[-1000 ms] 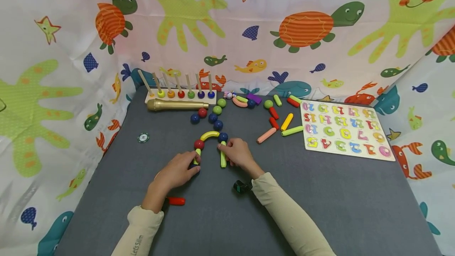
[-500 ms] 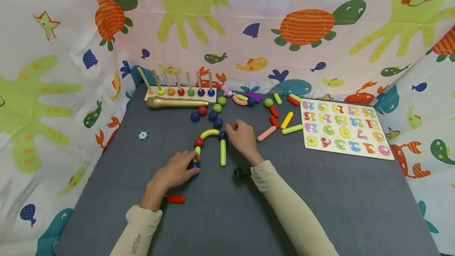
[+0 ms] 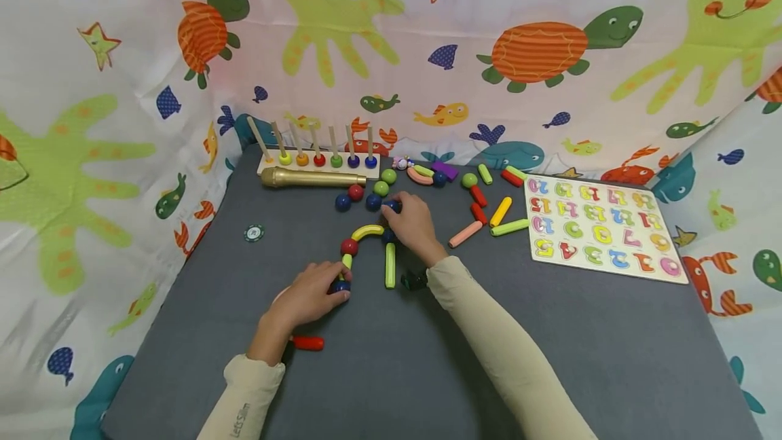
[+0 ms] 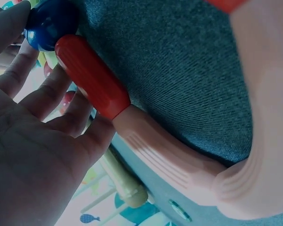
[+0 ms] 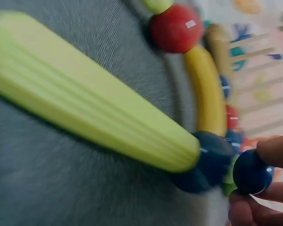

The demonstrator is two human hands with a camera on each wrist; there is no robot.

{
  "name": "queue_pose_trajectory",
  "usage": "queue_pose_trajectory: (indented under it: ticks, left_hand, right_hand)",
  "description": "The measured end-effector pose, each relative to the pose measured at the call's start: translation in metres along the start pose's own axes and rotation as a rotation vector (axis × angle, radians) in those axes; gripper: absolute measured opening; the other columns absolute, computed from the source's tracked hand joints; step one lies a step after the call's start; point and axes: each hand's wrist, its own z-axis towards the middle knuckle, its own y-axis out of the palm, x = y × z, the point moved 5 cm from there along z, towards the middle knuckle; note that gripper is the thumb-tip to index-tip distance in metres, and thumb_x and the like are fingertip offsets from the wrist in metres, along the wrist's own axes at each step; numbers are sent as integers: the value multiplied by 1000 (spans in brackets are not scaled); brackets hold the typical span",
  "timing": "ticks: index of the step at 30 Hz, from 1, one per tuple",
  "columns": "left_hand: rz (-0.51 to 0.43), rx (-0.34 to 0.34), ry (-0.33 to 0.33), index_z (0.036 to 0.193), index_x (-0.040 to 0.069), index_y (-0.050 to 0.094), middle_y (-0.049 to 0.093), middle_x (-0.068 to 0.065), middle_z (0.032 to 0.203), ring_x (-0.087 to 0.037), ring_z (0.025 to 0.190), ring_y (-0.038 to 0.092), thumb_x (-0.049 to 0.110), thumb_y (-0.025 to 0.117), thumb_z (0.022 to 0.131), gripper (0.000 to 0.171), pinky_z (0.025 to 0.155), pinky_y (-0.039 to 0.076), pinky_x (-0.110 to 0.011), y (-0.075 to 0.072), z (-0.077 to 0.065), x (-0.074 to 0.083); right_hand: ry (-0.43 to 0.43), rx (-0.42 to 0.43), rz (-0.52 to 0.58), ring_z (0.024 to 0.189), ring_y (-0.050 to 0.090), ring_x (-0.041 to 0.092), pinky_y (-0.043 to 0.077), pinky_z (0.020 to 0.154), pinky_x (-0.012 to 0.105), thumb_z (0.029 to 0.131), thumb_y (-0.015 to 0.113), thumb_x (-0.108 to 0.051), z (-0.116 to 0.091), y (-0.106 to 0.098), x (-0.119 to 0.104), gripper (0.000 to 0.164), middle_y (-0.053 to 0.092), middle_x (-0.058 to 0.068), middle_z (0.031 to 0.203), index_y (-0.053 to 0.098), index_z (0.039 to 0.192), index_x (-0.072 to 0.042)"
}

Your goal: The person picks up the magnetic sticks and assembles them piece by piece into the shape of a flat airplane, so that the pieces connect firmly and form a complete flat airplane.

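Note:
My left hand [image 3: 311, 294] holds a blue ball [image 4: 52, 23] between thumb and finger. A red stick [image 4: 92, 75] joins that ball, then a pink curved stick [image 4: 165, 150], mostly hidden under the hand in the head view. Beyond the ball run a short light-green piece [image 3: 347, 262], a red ball [image 3: 349, 246], a yellow curved stick [image 3: 368, 230], another blue ball [image 5: 207, 162] and a long light-green stick [image 3: 390, 265]. My right hand [image 3: 414, 226] pinches a separate blue ball [image 5: 252, 172] just above the chain's blue ball.
Loose balls, including a red ball [image 3: 356, 192], lie behind the chain. Further back are a gold microphone-shaped toy [image 3: 311, 178] and a peg board [image 3: 269, 162]. Several coloured sticks and a number board [image 3: 601, 226] lie right. A poker chip [image 3: 253, 233] sits left, a dark object [image 3: 414, 281] below the right wrist.
My right hand has left the long light-green stick and moved away to a loose blue ball, which it now pinches. The left hand stays at its blue ball.

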Motion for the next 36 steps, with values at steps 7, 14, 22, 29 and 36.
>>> queue_pose_trajectory:
  ticks: [7, 14, 22, 29, 36]
  left_hand:
    - [-12, -3, -39, 120, 17, 69, 66, -4, 113, -30, 104, 52, 19, 77, 101, 20, 94, 43, -58, 8, -15, -8]
    - [-31, 3, -31, 117, 19, 68, 66, -3, 112, -29, 102, 51, 20, 77, 101, 18, 93, 42, -59, 6, -18, -11]
    - [-18, -6, -22, 116, 19, 68, 66, -3, 110, -29, 102, 51, 20, 77, 102, 17, 92, 42, -58, 4, -8, -10]
    - [-14, -6, 2, 117, 17, 68, 67, -4, 113, -31, 104, 52, 20, 77, 102, 17, 94, 42, -60, 4, -1, -6]
    - [17, 45, 4, 123, 12, 69, 63, -12, 121, -35, 109, 51, 19, 75, 103, 23, 97, 42, -61, -2, 1, 8]
  right_hand:
    - [92, -56, 322, 93, 66, 24, 56, 79, 39, 102, 75, -26, -68, -13, 26, 35, 68, 10, 108, 70, 127, -3]
    - [48, -242, 424, 90, 67, 21, 54, 75, 33, 98, 80, -18, -109, -9, 34, 30, 70, 7, 106, 71, 123, -4]
    - [-91, -308, 264, 79, 59, 15, 49, 69, 30, 96, 84, -24, -131, 6, 24, 27, 63, -1, 92, 70, 112, -8]
    - [-165, -260, 64, 69, 51, 12, 41, 61, 28, 94, 87, -30, -134, 10, 13, 31, 56, -1, 82, 63, 100, -12]
    - [-196, -211, 11, 67, 49, 11, 39, 60, 28, 94, 87, -34, -137, 10, 12, 34, 52, -3, 80, 61, 99, -12]
